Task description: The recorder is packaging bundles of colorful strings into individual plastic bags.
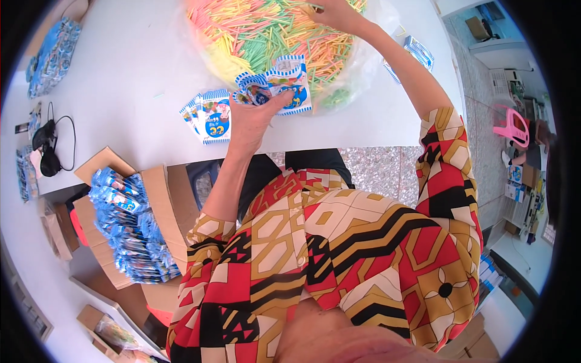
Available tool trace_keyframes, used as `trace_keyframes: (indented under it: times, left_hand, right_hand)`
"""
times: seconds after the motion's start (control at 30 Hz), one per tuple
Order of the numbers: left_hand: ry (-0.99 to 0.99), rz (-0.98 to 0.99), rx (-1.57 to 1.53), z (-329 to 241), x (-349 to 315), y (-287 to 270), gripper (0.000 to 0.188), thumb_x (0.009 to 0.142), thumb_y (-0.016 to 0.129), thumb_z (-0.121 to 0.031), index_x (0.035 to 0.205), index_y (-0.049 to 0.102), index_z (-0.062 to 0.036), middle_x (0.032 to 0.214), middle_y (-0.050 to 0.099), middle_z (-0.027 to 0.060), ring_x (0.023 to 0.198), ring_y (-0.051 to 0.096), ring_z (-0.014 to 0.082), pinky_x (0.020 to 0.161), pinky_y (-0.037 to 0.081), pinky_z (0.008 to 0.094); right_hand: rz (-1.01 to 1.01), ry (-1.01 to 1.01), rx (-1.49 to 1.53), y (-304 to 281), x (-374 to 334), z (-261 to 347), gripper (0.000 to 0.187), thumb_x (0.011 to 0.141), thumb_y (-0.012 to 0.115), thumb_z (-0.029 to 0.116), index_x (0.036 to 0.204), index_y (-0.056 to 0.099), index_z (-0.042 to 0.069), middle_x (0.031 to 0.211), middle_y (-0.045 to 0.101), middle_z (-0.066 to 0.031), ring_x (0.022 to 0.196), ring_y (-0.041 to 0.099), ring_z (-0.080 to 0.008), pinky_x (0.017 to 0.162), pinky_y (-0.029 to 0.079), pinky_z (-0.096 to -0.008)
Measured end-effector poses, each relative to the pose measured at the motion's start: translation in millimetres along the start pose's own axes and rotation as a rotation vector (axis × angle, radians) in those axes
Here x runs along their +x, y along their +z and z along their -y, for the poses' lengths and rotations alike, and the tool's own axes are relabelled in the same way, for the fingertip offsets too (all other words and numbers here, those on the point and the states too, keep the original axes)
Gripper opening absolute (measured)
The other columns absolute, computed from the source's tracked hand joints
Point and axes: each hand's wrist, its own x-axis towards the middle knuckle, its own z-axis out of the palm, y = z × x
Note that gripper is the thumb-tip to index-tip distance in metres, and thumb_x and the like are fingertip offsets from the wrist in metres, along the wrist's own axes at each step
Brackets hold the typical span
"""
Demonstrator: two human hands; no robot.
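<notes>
A wide heap of thin pink, yellow, green and orange sticks [266, 33] lies on a clear plastic sheet on the white table. My left hand [251, 118] is closed on several small blue-and-white packets [293, 85], held upright over the heap's near edge with the thumb across their front. At the heap's far right, my right hand [339, 15] has its fingers bent down among the sticks; whatever they grip is too small to make out. Left of my left hand, a fanned stack of blue-and-white packets [212, 124] rests on the table.
A cardboard box [166, 199] full of blue packets [130, 224] stands below the table's near left edge. More packets [417, 57] lie at the right. Bundled packets [54, 57] and a black corded item [48, 148] sit at the left. A pink plastic chair [514, 127] stands far right.
</notes>
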Motion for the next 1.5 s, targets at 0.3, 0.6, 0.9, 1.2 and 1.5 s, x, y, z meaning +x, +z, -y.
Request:
trace_keyframes:
  times: [0.3,0.6,0.9,1.2,1.5]
  left_hand:
    - [0.015,-0.020,0.060,-3,2,-1,0.030,0.072,0.075,0.001,0.099,0.063,0.0021,0.092,0.068,0.0085,0.079,0.064,0.0119,0.071,0.053,0.0257]
    - [0.005,-0.042,0.130,-3,8,-5,0.030,0.071,0.078,-0.006,0.095,0.064,0.0031,0.087,0.068,0.0068,0.073,0.063,0.0096,0.066,0.050,0.0228]
    - [0.105,0.005,0.115,9,18,-3,0.027,0.073,0.077,-0.007,0.094,0.064,0.0019,0.087,0.067,0.0057,0.075,0.062,0.0086,0.068,0.050,0.0231]
    - [0.106,0.012,0.130,9,18,-1,0.026,0.073,0.076,-0.007,0.095,0.064,0.0012,0.087,0.067,0.0060,0.075,0.062,0.0092,0.068,0.051,0.0231]
    - [0.129,0.026,0.227,8,28,-1,0.025,0.073,0.076,-0.007,0.094,0.065,0.0013,0.087,0.068,0.0059,0.073,0.061,0.0087,0.067,0.050,0.0240]
  right_hand:
    - [0.123,0.471,0.589,7,-18,16,0.021,0.079,0.065,0.023,0.086,0.065,0.003,0.069,0.064,-0.0074,0.064,0.061,-0.0138,0.060,0.049,-0.0303]
    - [-0.056,0.418,0.784,-47,-19,56,0.021,0.079,0.068,0.017,0.092,0.064,0.001,0.073,0.063,-0.0043,0.064,0.058,-0.0118,0.059,0.047,-0.0262]
    - [-0.362,-0.556,0.828,-63,-18,121,0.009,0.083,0.064,0.008,0.090,0.061,0.003,0.079,0.061,-0.0056,0.071,0.057,-0.0128,0.062,0.045,-0.0262]
    - [0.079,0.058,0.619,-80,-35,146,0.013,0.082,0.064,0.011,0.091,0.062,0.002,0.078,0.061,-0.0094,0.071,0.058,-0.0150,0.063,0.046,-0.0280]
    - [0.151,0.114,0.857,-79,-29,138,0.014,0.089,0.059,0.015,0.091,0.061,0.001,0.075,0.058,-0.0017,0.071,0.052,-0.0063,0.063,0.043,-0.0238]
